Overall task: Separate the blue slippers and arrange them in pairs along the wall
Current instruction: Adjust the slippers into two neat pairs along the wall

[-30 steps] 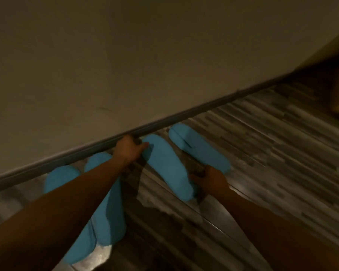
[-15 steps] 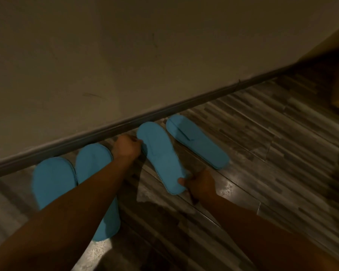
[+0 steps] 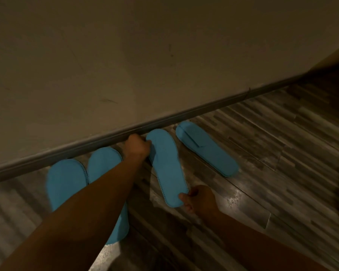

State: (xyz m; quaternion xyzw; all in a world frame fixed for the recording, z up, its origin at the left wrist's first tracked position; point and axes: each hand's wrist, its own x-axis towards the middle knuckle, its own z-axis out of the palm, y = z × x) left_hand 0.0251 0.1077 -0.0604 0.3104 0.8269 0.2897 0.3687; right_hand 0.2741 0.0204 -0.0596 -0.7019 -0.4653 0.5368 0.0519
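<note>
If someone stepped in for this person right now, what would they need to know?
Left hand: grips the toe end of the third slipper, by the baseboard.
Right hand: pinches that slipper's heel end.
Done: the two slippers on the left lie side by side, toes to the wall.
Left: straighten the held slipper, then bring the fourth slipper, lying apart and angled, beside it.

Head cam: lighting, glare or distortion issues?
Head view: dim, warm light; wall muddy brown. Glare patches on the glossy floor. Wide-angle bends the baseboard. Forearms cast shadows near the blue slippers. Edges soft, slightly blurred.
</note>
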